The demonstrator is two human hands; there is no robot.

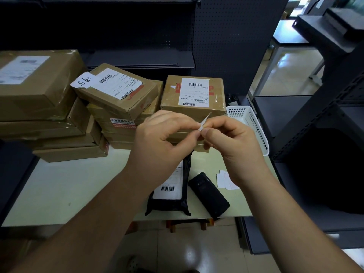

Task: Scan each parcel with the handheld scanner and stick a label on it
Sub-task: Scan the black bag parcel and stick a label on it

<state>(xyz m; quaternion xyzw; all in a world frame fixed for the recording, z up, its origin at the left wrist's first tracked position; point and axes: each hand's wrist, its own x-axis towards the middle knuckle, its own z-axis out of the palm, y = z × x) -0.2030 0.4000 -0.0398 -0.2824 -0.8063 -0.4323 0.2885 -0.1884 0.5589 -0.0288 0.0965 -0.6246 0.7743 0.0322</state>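
Dark pegboard shelving [226, 36] backs a pale surface [59, 190]; near its front edge a black poly-bag parcel [167, 207] lies flat, its white shipping label [168, 191] and barcode facing up; just right of that parcel, close but apart, a black handheld scanner [208, 195] lies flat and slightly askew, with neither hand on it; further right of the parcel, past the scanner, a few white label sheets [226, 181] lie on the surface, partly hidden by the right wrist.

Above the far end of the black parcel both hands meet in the air; the left hand [161, 138] and the right hand [232, 146] each pinch a small white label [203, 122] between thumb and fingertips; the left fingers [189, 125] and the right fingers [216, 123] curl in towards one another, and a narrow strip of the label sticks up between them; whether backing paper is attached I cannot tell.

Behind the black parcel stands a stack of brown boxes topped by a square cardboard parcel [194, 93] with a printed label; behind and to the left of the black parcel more cardboard parcels [118, 89] are piled, some tilted, with the largest box [35, 83] furthest left; behind and to the right, a white plastic basket [254, 125] sits at the edge of the surface.
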